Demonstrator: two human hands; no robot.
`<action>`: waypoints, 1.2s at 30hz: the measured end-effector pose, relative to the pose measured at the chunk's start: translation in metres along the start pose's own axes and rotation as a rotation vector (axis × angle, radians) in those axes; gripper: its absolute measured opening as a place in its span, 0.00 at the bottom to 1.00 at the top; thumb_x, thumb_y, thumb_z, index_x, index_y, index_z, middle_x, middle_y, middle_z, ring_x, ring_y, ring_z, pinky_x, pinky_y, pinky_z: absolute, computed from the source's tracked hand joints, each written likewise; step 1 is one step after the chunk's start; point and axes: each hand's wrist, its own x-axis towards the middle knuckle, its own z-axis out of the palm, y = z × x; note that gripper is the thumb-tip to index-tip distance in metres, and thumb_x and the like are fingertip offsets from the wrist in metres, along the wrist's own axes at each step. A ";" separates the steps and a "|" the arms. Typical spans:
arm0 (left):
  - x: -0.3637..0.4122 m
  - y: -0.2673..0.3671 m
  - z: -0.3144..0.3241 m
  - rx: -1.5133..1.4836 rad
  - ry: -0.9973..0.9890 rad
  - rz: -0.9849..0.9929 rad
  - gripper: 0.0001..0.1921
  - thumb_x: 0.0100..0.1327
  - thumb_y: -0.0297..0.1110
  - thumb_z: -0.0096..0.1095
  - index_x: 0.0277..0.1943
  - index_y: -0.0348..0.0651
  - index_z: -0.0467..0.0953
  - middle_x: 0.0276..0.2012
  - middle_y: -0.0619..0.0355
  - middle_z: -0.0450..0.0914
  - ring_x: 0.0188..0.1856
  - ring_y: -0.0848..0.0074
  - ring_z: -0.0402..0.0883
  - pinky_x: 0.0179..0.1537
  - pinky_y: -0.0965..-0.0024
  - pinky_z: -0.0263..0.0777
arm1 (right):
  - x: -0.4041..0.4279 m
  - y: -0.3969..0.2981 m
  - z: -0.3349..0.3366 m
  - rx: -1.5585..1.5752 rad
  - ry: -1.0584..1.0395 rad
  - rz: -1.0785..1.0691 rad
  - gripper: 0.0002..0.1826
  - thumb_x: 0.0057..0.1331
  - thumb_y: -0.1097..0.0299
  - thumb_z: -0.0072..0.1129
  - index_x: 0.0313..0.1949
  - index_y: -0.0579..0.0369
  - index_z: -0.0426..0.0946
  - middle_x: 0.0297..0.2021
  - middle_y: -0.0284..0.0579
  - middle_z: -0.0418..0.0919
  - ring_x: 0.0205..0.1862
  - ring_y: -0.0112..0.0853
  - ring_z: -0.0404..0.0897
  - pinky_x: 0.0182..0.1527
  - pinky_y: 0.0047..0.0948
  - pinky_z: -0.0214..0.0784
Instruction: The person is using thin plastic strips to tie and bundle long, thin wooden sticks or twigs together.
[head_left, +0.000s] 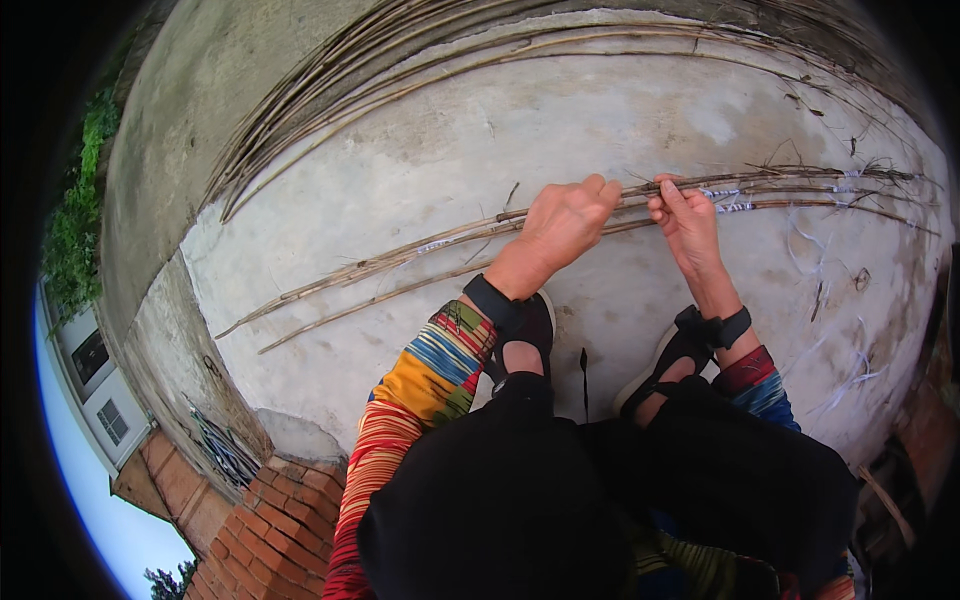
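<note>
My left hand (559, 225) is closed around thin dry canes (420, 251) that lie across the concrete in front of my feet. Just to its right, my right hand (686, 217) pinches the upper cane between thumb and fingers, the other fingers curled. White strip ties (435, 244) wrap the canes left of my hands. More white ties (733, 208) bind them close to the right hand and towards the twiggy right ends (851, 174). A single lower cane (375, 298) runs apart from the bundle on the left. What lies inside my left fist is hidden.
A larger pile of long canes (322, 97) curves along the far side of the concrete floor (420, 157). Loose white strips (855, 375) are scattered at right. My black shoes (536, 322) stand close below the canes. A brick stack (262, 532) rises at lower left.
</note>
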 end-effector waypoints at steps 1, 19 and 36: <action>0.002 0.001 -0.001 0.009 -0.010 0.005 0.05 0.57 0.31 0.57 0.33 0.41 0.70 0.22 0.55 0.70 0.20 0.62 0.73 0.19 0.64 0.66 | 0.000 -0.002 -0.002 -0.005 -0.011 0.031 0.10 0.66 0.67 0.52 0.41 0.61 0.74 0.27 0.38 0.78 0.28 0.21 0.75 0.31 0.17 0.68; 0.006 0.006 -0.008 -0.058 -0.018 -0.017 0.06 0.60 0.26 0.54 0.40 0.39 0.73 0.27 0.51 0.73 0.23 0.58 0.73 0.22 0.63 0.66 | -0.089 -0.045 -0.133 -0.356 0.571 -0.121 0.10 0.66 0.67 0.49 0.40 0.61 0.74 0.28 0.37 0.78 0.26 0.18 0.75 0.28 0.15 0.64; 0.011 0.013 -0.009 -0.188 -0.062 -0.086 0.06 0.61 0.24 0.53 0.39 0.32 0.75 0.25 0.46 0.74 0.24 0.57 0.74 0.26 0.65 0.68 | -0.118 -0.091 -0.301 -1.318 0.943 -0.091 0.16 0.55 0.64 0.59 0.41 0.60 0.77 0.33 0.45 0.81 0.31 0.27 0.78 0.33 0.26 0.70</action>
